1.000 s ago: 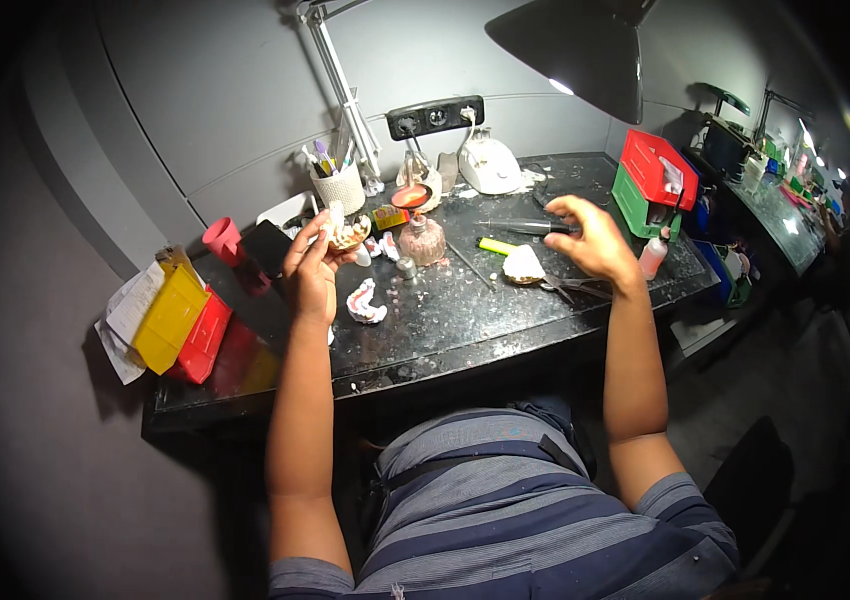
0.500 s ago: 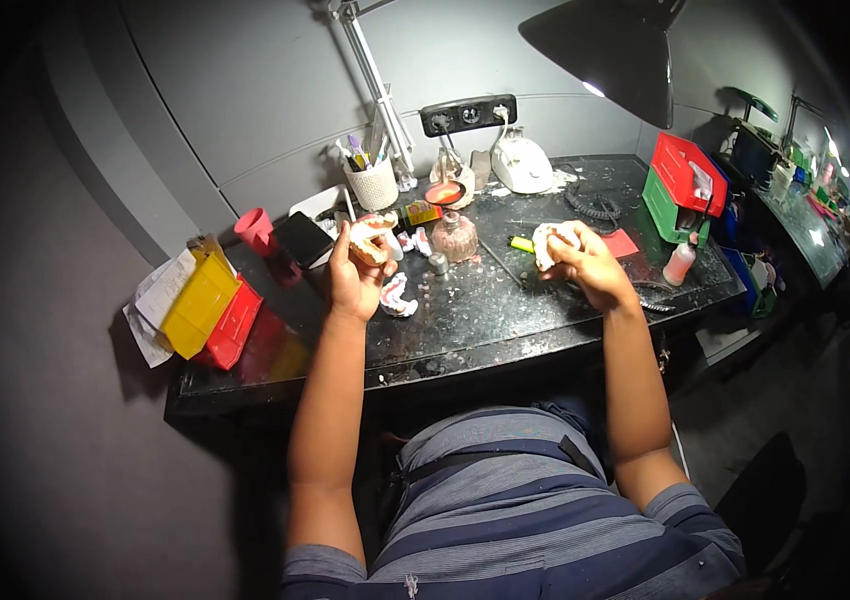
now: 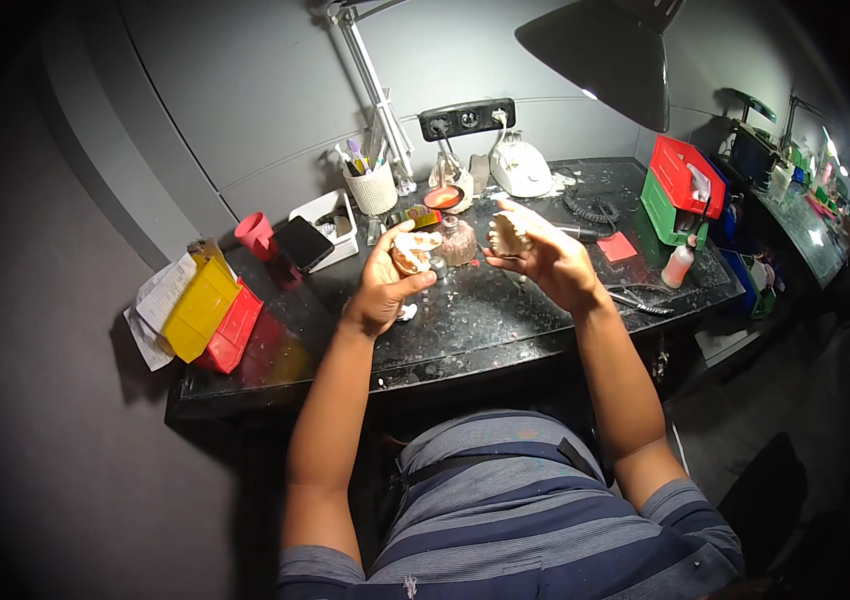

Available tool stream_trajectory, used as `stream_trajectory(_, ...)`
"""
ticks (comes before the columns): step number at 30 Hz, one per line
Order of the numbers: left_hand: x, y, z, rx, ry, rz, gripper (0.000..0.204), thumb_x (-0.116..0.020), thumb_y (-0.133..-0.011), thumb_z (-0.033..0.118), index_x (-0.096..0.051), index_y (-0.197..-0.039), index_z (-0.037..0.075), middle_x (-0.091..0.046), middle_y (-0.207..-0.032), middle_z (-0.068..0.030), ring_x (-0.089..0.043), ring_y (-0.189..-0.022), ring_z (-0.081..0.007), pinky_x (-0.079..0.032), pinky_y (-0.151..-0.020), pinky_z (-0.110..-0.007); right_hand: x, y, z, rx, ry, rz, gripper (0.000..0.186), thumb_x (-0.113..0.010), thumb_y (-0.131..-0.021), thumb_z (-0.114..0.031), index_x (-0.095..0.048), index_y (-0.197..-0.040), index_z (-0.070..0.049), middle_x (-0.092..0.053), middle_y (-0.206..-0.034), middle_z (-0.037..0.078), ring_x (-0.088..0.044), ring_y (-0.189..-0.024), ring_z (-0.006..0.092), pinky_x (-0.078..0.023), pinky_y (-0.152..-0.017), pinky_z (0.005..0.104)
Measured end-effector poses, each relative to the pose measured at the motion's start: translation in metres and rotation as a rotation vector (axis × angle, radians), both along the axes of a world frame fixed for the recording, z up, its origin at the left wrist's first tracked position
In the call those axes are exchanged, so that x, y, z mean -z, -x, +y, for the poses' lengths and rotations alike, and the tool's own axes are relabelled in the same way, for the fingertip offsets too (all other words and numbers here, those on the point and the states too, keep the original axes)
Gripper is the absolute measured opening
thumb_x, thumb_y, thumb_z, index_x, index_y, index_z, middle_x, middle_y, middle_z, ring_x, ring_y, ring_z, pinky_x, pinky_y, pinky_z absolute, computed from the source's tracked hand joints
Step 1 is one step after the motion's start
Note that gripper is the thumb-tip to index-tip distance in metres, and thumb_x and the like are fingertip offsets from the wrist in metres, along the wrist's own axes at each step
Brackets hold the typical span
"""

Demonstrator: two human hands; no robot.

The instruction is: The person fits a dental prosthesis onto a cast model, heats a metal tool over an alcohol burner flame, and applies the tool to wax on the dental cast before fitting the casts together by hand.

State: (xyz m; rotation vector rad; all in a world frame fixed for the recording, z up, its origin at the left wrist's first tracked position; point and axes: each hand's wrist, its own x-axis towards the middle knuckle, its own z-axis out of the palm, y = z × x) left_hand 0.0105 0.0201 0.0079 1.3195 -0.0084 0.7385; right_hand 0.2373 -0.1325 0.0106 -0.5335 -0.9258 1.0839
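My left hand (image 3: pixel 377 300) is closed around a dental cast (image 3: pixel 413 252) with pink wax on it, its thumb lying along the near side. Across from it, my right hand (image 3: pixel 560 268) grips a second, cream-coloured dental cast (image 3: pixel 507 237) with its row of teeth turned toward the left one. Both casts are held above the black bench, a short gap apart. Behind that gap stands a pinkish glass bottle (image 3: pixel 458 243), with a small metal cap (image 3: pixel 438 266) beside it. A white piece (image 3: pixel 407 312) lies on the bench, mostly hidden by my left hand.
A shallow dish of reddish material (image 3: pixel 443 198), a pen cup (image 3: pixel 373 188) and a white tray (image 3: pixel 342 240) stand behind. Stacked red and green bins (image 3: pixel 680 190), a dropper bottle (image 3: pixel 678 266) and a red square sheet (image 3: pixel 617 247) are rightward. A black lamp shade (image 3: pixel 605 55) hangs overhead.
Both hands have moved inward, bringing the two casts close together. The right cast has turned so its teeth face left. My left hand now covers most of the white piece on the bench.
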Motion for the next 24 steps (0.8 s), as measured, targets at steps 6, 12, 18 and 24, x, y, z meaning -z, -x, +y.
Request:
stream_trajectory(6,0.007,-0.011,-0.008,-0.211,-0.405,0.06,0.079,-0.081,-0.077,0.0,-0.033,-0.139,0.002,-0.056,-0.124,-0.0102,-0.054,-0.118,-0.0172,-0.045,-0.1,-0.031,-0.003,0.025,0.015,0.214,-0.132,-0.56,0.062,-0.071,-0.087,-0.002,-0.043,-0.142,-0.001,-0.054,-0.134,0.011,-0.055,-0.121,0.0207,-0.045,-0.105,0.036)
stream_trajectory(12,0.0,-0.008,-0.015,-0.323,-0.61,0.074,0.077,-0.088,-0.072,0.015,-0.044,-0.134,0.001,-0.059,-0.124,-0.0094,-0.057,-0.117,-0.0169,-0.048,-0.1,-0.033,0.004,0.037,0.017,0.281,-0.131,-0.57,0.058,-0.077,-0.083,-0.002,-0.048,-0.132,0.0,-0.057,-0.13,0.011,-0.057,-0.12,0.0202,-0.046,-0.105,0.0359)
stream_trajectory(18,0.001,-0.007,-0.015,-0.304,-0.73,0.097,0.082,-0.085,-0.076,0.02,-0.043,-0.143,0.001,-0.057,-0.135,-0.0145,-0.059,-0.119,-0.0194,-0.048,-0.1,-0.033,0.001,0.039,0.014,0.192,-0.139,-0.458,0.055,-0.076,-0.084,-0.003,-0.049,-0.131,0.0,-0.058,-0.129,0.013,-0.058,-0.119,0.0201,-0.047,-0.105,0.0359)
stream_trajectory(24,0.005,-0.011,-0.012,-0.352,-0.836,0.101,0.088,-0.082,-0.079,0.03,-0.037,-0.148,0.001,-0.051,-0.141,-0.0207,-0.05,-0.131,-0.0294,-0.04,-0.108,-0.038,0.004,0.043,0.017,0.202,-0.156,-0.454,0.053,-0.074,-0.085,-0.001,-0.049,-0.131,0.002,-0.058,-0.129,0.013,-0.057,-0.12,0.0206,-0.046,-0.106,0.0367)
